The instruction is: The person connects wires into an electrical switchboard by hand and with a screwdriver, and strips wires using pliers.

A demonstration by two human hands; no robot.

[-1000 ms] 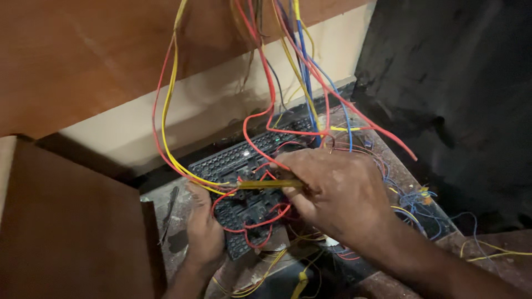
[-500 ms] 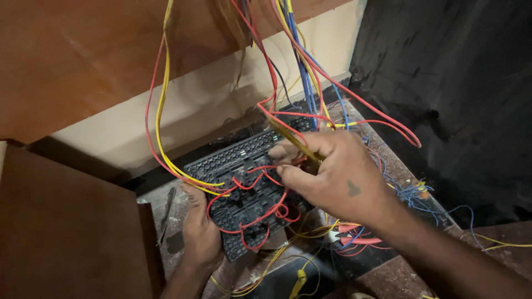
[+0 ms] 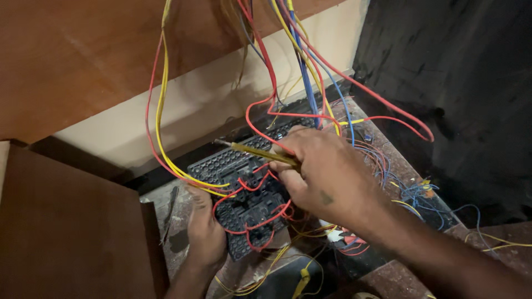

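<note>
Right hand: the right hand, at centre frame, is closed in a pinch around a yellow-handled screwdriver, its metal tip pointing to the upper left over the board, probably so the blade can reach a terminal.
Left hand: the left hand, at lower centre, grips the near left edge of the black switch board with curled fingers, apparently steadying it against the tool's push.
Switch board: lies tilted on a stone ledge at frame centre, back side up, so its terminals are exposed.
Wires: red and yellow wires hang from the top of the frame and loop into the board; blue strands bunch at right.
Unclear: which terminal the tip touches is too small to tell.
Surroundings: brown wooden panels fill the left, a dark wall the right.
</note>
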